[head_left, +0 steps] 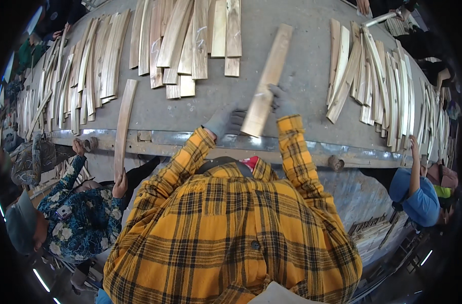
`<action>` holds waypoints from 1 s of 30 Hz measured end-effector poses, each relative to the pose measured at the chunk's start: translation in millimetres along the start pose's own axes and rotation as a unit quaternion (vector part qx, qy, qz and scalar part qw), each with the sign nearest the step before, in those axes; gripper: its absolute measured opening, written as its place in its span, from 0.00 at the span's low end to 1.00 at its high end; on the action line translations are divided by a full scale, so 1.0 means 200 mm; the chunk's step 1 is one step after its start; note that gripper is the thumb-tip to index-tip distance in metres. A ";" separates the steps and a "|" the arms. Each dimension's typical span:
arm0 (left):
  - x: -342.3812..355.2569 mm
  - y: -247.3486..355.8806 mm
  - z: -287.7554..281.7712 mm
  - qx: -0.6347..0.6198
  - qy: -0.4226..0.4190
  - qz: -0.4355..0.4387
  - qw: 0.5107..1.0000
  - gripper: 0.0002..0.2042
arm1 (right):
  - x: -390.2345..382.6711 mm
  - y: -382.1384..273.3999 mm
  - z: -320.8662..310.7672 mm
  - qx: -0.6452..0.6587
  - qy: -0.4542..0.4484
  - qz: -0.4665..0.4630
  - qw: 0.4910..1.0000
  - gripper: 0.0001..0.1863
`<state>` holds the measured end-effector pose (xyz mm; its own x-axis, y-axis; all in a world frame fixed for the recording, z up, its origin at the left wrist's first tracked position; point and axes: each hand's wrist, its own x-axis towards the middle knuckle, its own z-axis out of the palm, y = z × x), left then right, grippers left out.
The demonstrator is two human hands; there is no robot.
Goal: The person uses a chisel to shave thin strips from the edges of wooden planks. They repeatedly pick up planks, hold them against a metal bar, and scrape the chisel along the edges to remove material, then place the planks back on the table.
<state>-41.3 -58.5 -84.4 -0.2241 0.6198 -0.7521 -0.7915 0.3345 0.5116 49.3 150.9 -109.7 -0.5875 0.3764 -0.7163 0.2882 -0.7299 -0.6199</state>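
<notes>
A single wooden plank (266,86) is held at a slant above the grey table, its lower end toward me. My right hand (282,100), in a grey glove, grips it by the right edge, thumb and fingers closed on the wood. On the other side, my left hand (230,121), also gloved, is beside the plank's lower left edge with fingers stretched toward it. Whether those fingertips touch the wood is hard to make out. Faint pale marks show on the plank's face.
Loose planks (193,40) lie beyond my hands, with more rows at left (89,66) and right (373,76). A metal rail (180,147) edges the table (307,91). At left, a person in a floral shirt (84,218) holds a plank (123,126); a blue-shirted person (418,197) stands at right.
</notes>
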 end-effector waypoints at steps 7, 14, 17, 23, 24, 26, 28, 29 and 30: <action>0.35 0.56 0.08 0.601 0.375 0.196 0.678 0.35 | 0.14 -0.49 -0.78 -0.314 0.233 -0.236 0.890 0.16; 0.71 0.63 0.06 0.636 0.385 0.127 0.657 0.44 | 0.03 -0.53 -0.45 -0.585 0.329 -0.226 0.706 0.23; 0.56 0.51 -0.01 0.601 0.373 0.162 0.688 0.37 | 0.14 -0.28 -0.34 -0.566 0.211 -0.272 0.749 0.22; 0.04 0.21 -0.08 -0.004 0.040 0.074 0.996 0.16 | -0.06 -0.11 0.11 -0.216 0.014 -0.139 0.966 0.19; -0.04 0.18 -0.05 -0.007 0.039 0.047 0.998 0.17 | -0.09 -0.12 0.15 -0.225 0.019 -0.081 0.971 0.20; -0.17 0.15 0.04 -0.046 0.005 0.012 0.999 0.18 | -0.12 -0.09 0.22 -0.201 0.002 -0.003 0.980 0.23; -0.26 0.11 0.11 -0.120 -0.054 0.000 0.991 0.20 | -0.11 -0.01 0.28 -0.139 -0.049 0.034 0.989 0.27; -0.26 0.07 0.11 -0.193 -0.123 -0.009 0.973 0.20 | -0.10 0.03 0.27 -0.071 -0.134 0.045 0.987 0.29; -0.24 0.00 0.07 -0.263 -0.190 -0.018 0.946 0.20 | -0.07 0.08 0.26 -0.003 -0.218 0.054 0.974 0.31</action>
<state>-22.5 -77.6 -42.5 -0.0495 0.8584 -0.5106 -0.9906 0.0231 0.1348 22.7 103.9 -92.9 -0.8186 0.0179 -0.5740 0.3698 -0.7483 -0.5507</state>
